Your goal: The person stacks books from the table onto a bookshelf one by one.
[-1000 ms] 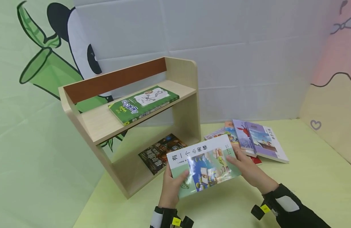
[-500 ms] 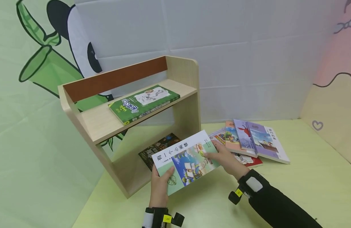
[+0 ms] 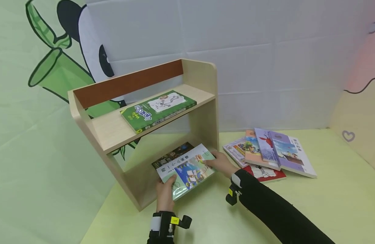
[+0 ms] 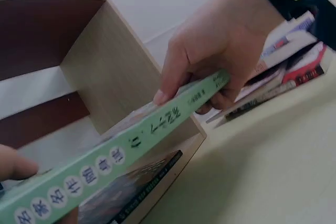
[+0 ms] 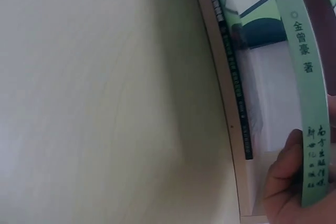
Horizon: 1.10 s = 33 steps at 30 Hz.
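Note:
A green-and-white picture-cover book (image 3: 190, 173) is held between both hands at the opening of the bookshelf's lower level. My left hand (image 3: 165, 195) grips its left end, thumb on the cover. The right end is pinched by my right hand (image 3: 221, 164), thumb on top and fingers beneath, as the left wrist view shows with the book's green spine (image 4: 126, 150). Behind and below it a dark-covered book (image 3: 172, 155) lies flat on the lower shelf, partly hidden. Above, a green book (image 3: 158, 110) lies flat on the upper shelf of the wooden bookshelf (image 3: 202, 76).
To the right on the table (image 3: 297, 210), several books lie in an overlapping pile, among them a purple book (image 3: 289, 154), an orange book (image 3: 252, 149) and a red book (image 3: 266, 173). A printed cloth (image 3: 251, 67) hangs behind the shelf.
Both hands have carried the green-and-white book leftward and in toward the lower shelf, where it now covers much of the dark book. The pile at the right is uncovered.

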Available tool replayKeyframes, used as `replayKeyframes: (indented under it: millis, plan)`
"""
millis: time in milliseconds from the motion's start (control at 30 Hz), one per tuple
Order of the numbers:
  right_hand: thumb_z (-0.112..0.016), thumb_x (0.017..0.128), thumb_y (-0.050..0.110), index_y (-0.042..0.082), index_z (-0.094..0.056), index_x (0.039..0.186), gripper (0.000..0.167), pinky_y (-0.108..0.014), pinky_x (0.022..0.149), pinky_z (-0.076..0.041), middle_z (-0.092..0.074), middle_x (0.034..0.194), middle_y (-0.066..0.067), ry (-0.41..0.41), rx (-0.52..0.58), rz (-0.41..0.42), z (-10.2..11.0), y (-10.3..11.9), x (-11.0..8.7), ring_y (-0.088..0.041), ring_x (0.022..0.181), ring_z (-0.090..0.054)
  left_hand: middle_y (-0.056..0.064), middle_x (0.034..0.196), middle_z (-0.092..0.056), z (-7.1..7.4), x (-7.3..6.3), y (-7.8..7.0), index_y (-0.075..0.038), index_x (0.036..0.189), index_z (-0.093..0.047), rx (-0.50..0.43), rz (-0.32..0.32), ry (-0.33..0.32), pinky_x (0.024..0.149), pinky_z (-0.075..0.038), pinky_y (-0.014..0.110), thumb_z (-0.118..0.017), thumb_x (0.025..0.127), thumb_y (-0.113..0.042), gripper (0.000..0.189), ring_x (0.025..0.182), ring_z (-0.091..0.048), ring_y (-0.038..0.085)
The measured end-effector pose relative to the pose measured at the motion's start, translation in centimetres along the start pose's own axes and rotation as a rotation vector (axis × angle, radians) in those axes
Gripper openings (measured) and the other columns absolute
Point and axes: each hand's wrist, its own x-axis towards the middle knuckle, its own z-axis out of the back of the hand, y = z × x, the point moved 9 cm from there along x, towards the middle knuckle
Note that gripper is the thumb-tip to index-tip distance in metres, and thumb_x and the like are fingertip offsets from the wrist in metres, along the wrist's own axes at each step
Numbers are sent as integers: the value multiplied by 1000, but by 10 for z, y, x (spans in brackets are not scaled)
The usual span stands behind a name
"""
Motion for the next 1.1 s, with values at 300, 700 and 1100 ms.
replayKeyframes:
  millis: [300,700,1100]
  plan:
    - [-69,88,17,-6,-56,123,44,-46,87,-48,-61,112,-20,-76,-240,112,-10,5,18,-35,103,-58,29,146,-36,6,5,-8,12,145,-25,-97,-81,-103,100,-43,34,-49,90,7,61,129,-41,33]
    - [-81,77,30,-14,-39,139,87,-52,107,-35,-33,144,-36,205,-598,254,-45,8,21,-47,132,-36,35,154,-9,17,19,-10,5,151,-6,55,-142,-188,116,-20,50,-47,86,12,77,143,-12,45]
    - [-88,68,33,-3,-51,136,85,-46,101,-44,-47,138,-25,62,-727,221,-38,6,25,-37,118,-54,39,151,-16,17,31,-16,11,149,-9,334,-146,-144,115,-17,55,-55,83,1,81,140,-18,49]
